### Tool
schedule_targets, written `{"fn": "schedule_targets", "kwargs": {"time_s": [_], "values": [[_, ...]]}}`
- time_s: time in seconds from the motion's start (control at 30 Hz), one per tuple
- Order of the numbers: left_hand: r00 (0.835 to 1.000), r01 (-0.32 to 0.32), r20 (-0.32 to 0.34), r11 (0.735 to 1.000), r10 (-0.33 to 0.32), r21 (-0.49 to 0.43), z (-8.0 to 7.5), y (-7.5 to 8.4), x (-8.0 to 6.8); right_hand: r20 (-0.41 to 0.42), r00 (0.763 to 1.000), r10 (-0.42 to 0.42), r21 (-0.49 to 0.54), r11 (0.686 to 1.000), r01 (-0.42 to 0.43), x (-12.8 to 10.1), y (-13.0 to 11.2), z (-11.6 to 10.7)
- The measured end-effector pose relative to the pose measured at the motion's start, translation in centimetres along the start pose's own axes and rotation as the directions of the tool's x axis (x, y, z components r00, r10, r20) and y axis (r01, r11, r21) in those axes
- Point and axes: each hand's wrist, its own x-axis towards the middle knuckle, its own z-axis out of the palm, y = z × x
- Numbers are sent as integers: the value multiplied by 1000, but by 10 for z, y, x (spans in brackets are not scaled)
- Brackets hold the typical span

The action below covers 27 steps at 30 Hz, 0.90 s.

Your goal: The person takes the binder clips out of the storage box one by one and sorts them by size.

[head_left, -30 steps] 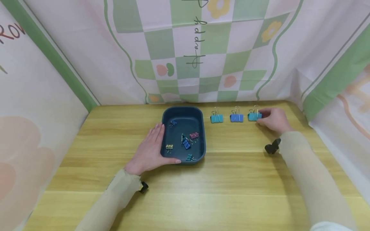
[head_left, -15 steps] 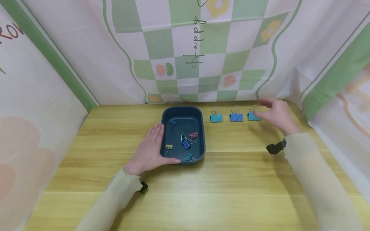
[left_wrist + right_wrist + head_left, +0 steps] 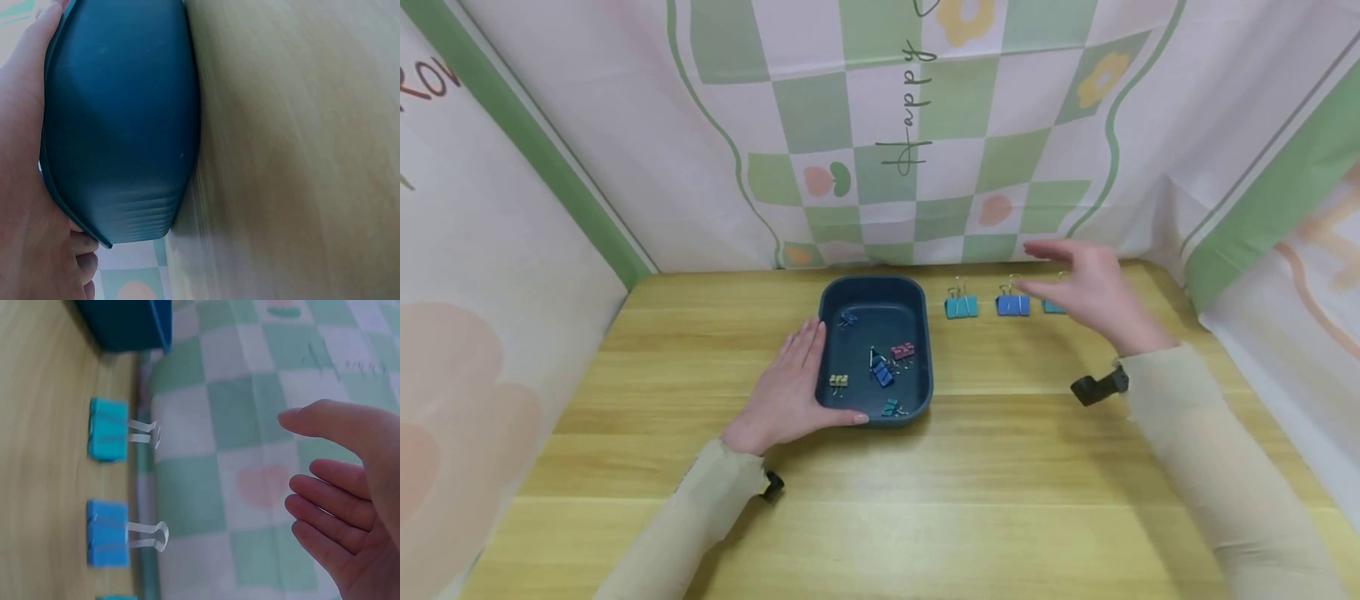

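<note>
- A dark blue tray [image 3: 925, 350] sits mid-counter [image 3: 1000, 467], with small clips scattered inside: a red one [image 3: 903, 351], a dark blue one [image 3: 883, 374], a yellow one [image 3: 839, 381], a teal one [image 3: 891, 407] and a small blue one [image 3: 849, 317].
- A checked cloth backdrop [image 3: 880, 125] hangs behind and to both sides of the counter.
- Three larger clips stand in a row right of the tray, well apart from it: a teal clip [image 3: 962, 307], a blue clip [image 3: 1012, 305], and a third clip [image 3: 1052, 307], mostly hidden behind the right hand.
- Each clip in the row rests on its flat body with wire handles up, toward the backdrop; the row runs left to right along the counter's far edge.
- The right hand [image 3: 1086, 287] hovers above the row's right end, fingers spread and relaxed, holding nothing and touching no clip.
- The left hand [image 3: 786, 387] lies flat on the counter, fingers straight, pressed against the tray's left wall, thumb along its near edge.
</note>
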Motion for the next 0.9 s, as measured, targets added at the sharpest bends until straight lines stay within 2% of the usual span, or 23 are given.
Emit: {"fn": "schedule_targets", "kwargs": {"time_s": [0.2,0.4,0.57,0.73,0.9], "values": [[1000,-3,-6,1000,3,-4,0,0,0,0,994,-109,-57,992,109,2,-28,13],[1000,-2,-3,1000,2,-4,0,0,0,18,964,-265,-82,961,265,5,-48,36],[1000,-3,-6,1000,3,2,-1,0,1,92,939,-331,-39,941,336,5,-64,59],[1000,3,1,1000,-3,8,-1,0,1,165,902,-398,-14,914,406,6,-77,81],[1000,-1,6,1000,1,19,-2,0,1,240,876,-418,-4,902,432,5,-87,103]]}}
